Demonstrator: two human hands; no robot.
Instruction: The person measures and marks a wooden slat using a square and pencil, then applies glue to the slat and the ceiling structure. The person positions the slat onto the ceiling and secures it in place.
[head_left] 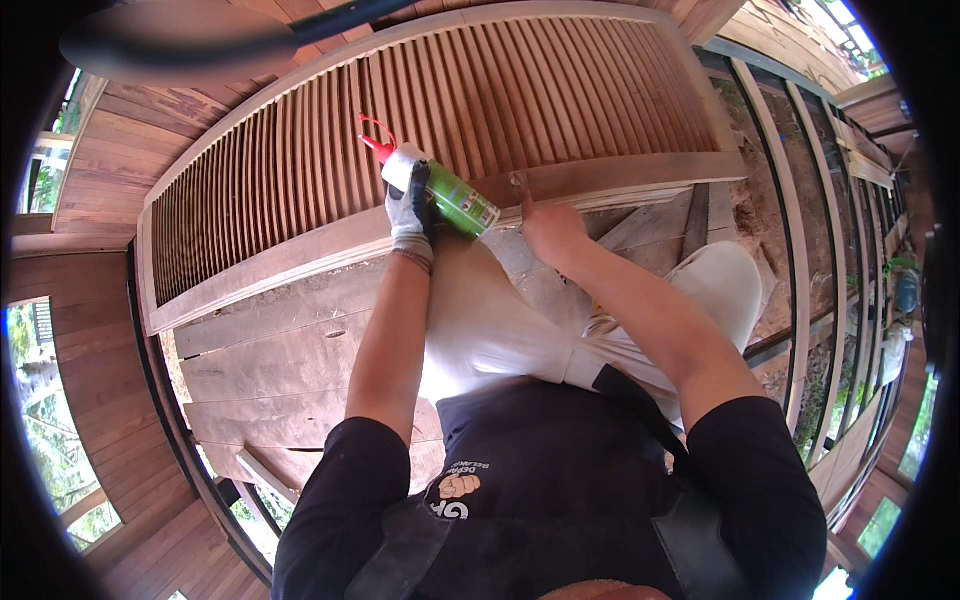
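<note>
My left hand [409,212], in a white and dark work glove, grips a green glue bottle [463,200] with a white top and a red nozzle. The bottle is tilted, its nozzle pointing up and left over the slats. My bare right hand [553,232] has its index finger stretched out, the other fingers curled. That fingertip touches the near rail of a louvred wooden panel [370,226], at a small pale spot [517,180]. Whether the spot is glue or a mark in the wood, I cannot tell. The panel lies across in front of my knees, its slats running away from me.
Worn planks [290,350] lie beneath and beside the panel. On the right, open floor joists [775,190] leave gaps with soil below. Wood-clad walls [100,400] with window openings stand at the left. A dark blurred object [180,42] hangs close at the upper left.
</note>
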